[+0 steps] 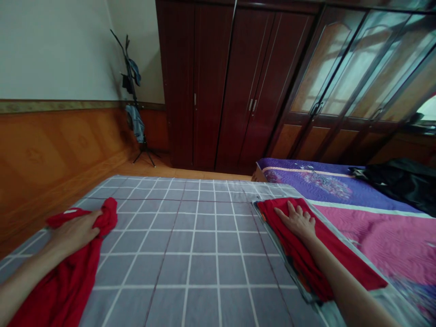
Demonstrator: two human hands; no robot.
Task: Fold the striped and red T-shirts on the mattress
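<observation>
My left hand (75, 232) is closed on a red cloth garment (64, 290), whose crumpled end sticks out past the fingers. The rest of that garment hangs in loose folds below the wrist, at the left of the bed. On the right, my right hand (297, 221) lies flat with fingers spread on a folded red garment (344, 259). This one tops a small flat pile, with grey-green and orange edges of other cloth showing beneath it. My right forearm covers part of the pile.
A grey checked bedsheet (204, 245) spreads between my hands. To the right lies a purple and pink quilted cover (384, 231) with a black bag-like item (402, 181) on it. Dark red wardrobes (221, 91) stand behind, beside a coat stand (131, 77) with hanging items.
</observation>
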